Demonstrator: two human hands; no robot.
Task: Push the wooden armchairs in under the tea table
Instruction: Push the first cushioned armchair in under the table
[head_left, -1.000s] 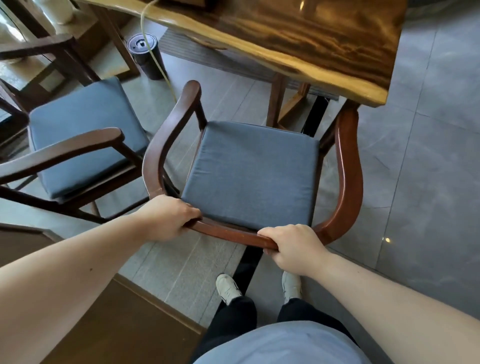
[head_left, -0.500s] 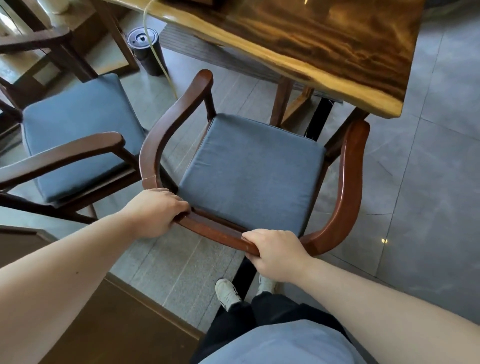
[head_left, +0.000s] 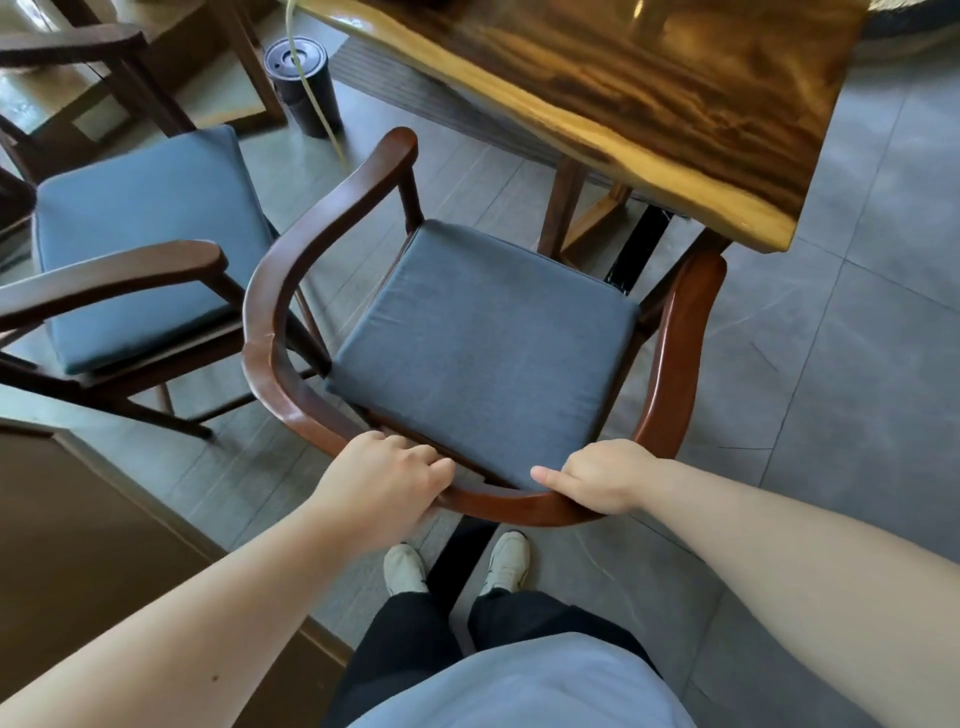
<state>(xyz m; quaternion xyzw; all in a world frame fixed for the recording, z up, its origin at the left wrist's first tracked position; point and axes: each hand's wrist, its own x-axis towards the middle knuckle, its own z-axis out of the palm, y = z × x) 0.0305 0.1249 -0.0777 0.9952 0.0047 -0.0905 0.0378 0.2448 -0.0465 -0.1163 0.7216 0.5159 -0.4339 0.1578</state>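
Note:
A wooden armchair (head_left: 270, 332) with a blue-grey seat cushion (head_left: 483, 348) stands in front of me, its right arm tip under the corner of the tea table (head_left: 649, 88). My left hand (head_left: 387, 478) is closed around the curved back rail on the left. My right hand (head_left: 605, 475) holds the same rail on the right, index finger stretched out along it. A second armchair (head_left: 114, 275) with a matching cushion stands to the left, turned at an angle, away from the table.
A black cylindrical bin (head_left: 304, 83) stands on the grey tiled floor beyond the chairs, a thin hose running past it. A brown wooden cabinet edge (head_left: 78, 519) sits at my lower left. My feet (head_left: 457, 566) are just behind the chair. Another dark chair frame (head_left: 78, 47) is top left.
The chair has turned and slid toward the table; its right arm now reaches under the table corner. Both hands have shifted closer together along the back rail, and the right index finger has extended.

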